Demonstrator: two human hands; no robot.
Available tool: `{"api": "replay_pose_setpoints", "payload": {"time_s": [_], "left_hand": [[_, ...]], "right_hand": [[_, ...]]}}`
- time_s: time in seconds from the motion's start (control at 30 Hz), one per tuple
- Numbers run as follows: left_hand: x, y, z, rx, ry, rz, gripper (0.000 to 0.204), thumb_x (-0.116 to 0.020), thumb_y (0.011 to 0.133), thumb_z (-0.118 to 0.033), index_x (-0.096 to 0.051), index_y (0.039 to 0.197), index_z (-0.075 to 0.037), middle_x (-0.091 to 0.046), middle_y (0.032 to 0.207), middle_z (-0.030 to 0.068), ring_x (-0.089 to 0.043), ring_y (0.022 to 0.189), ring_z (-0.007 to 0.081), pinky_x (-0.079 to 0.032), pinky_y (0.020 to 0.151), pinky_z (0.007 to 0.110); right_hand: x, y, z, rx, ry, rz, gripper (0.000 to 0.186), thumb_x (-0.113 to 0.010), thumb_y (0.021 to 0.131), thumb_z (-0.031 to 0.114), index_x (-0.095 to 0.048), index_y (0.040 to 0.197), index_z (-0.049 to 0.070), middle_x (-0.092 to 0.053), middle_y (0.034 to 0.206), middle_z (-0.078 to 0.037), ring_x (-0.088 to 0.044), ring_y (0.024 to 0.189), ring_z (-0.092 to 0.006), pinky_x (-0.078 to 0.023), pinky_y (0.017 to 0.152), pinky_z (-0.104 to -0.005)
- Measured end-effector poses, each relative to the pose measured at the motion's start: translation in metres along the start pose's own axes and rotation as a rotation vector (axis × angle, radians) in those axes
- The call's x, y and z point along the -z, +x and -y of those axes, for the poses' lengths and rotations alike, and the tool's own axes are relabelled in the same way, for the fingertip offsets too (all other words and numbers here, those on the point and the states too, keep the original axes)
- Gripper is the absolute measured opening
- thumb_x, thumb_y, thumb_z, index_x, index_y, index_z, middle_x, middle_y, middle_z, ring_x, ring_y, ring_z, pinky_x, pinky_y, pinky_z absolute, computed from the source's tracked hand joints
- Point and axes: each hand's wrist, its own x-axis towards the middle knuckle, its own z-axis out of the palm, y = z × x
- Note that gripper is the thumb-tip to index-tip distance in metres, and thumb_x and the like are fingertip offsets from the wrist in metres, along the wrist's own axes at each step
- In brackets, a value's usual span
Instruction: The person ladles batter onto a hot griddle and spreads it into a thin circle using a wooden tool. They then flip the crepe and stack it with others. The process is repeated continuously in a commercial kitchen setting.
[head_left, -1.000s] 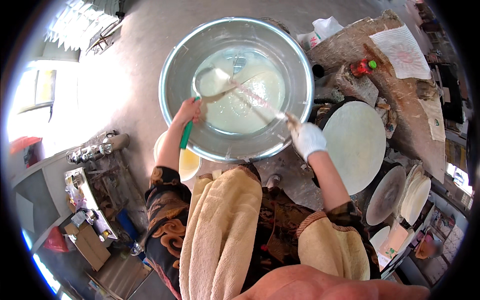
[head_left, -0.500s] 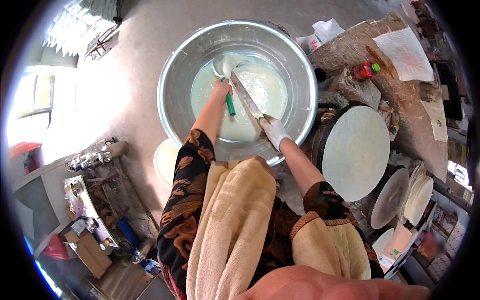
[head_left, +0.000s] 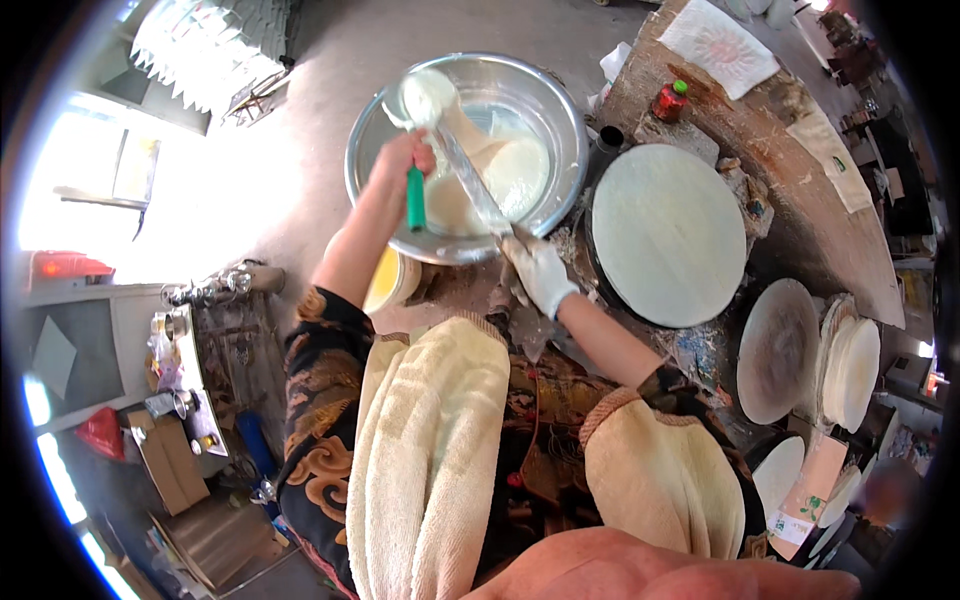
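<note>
My left hand (head_left: 400,158) grips the green handle of a ladle (head_left: 426,96). The ladle's bowl is loaded with pale batter and is held up over the left side of a wide metal basin (head_left: 572,128). More runny batter (head_left: 522,172) lies in the basin. My right hand (head_left: 543,274), in a white glove, is closed on the near end of a long, flat, batter-smeared scraper (head_left: 468,178). The scraper slants across the basin, its far end beside the ladle's bowl. Fine contact between scraper and ladle cannot be made out.
Right of the basin is a large round griddle (head_left: 670,238) with a pale surface. Beyond it a ledge holds a red bottle (head_left: 670,102) and a white cloth (head_left: 718,46). A darker round plate (head_left: 777,352) and stacked pale discs (head_left: 850,374) stand farther right. A bucket (head_left: 408,280) sits near my left forearm.
The ladle has risen from the batter and now carries a full scoop. My right hand still holds the scraper, slanted beside it. The view has shifted toward the griddle on the right.
</note>
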Motion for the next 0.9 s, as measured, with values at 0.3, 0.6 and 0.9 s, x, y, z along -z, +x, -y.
{"api": "replay_pose_setpoints", "payload": {"time_s": [0.3,0.6,0.9], "left_hand": [[-0.083,-0.154,-0.107,-0.279,0.222,0.139,0.012,-0.051,0.095,-0.014,-0.048,0.099,-0.003,-0.034,0.057,-0.0065,-0.032,0.042,0.0000,-0.029,0.033,0.014],[-0.013,-0.119,-0.068,-0.199,0.270,0.136,0.014,-0.052,0.094,-0.018,-0.045,0.087,-0.007,-0.034,0.057,-0.0048,-0.031,0.042,0.0032,-0.026,0.033,0.017],[0.010,-0.097,-0.064,0.126,-0.133,0.286,0.012,-0.046,0.096,-0.015,-0.047,0.095,-0.003,-0.034,0.055,-0.0060,-0.030,0.040,0.0021,-0.027,0.032,0.016]], "right_hand": [[0.043,-0.072,0.128,0.140,0.155,0.138,0.037,-0.050,0.092,0.033,-0.055,0.113,0.003,-0.050,0.059,-0.003,-0.039,0.038,-0.0077,-0.029,0.031,-0.0222],[0.055,-0.076,0.117,0.090,0.072,0.157,0.038,-0.051,0.093,0.029,-0.053,0.123,0.005,-0.052,0.058,-0.001,-0.038,0.036,-0.0056,-0.028,0.031,-0.0209],[0.055,-0.042,0.045,-0.025,0.086,0.097,0.039,-0.053,0.091,0.029,-0.055,0.122,0.007,-0.055,0.059,-0.004,-0.042,0.039,-0.0092,-0.032,0.033,-0.0249]]}}
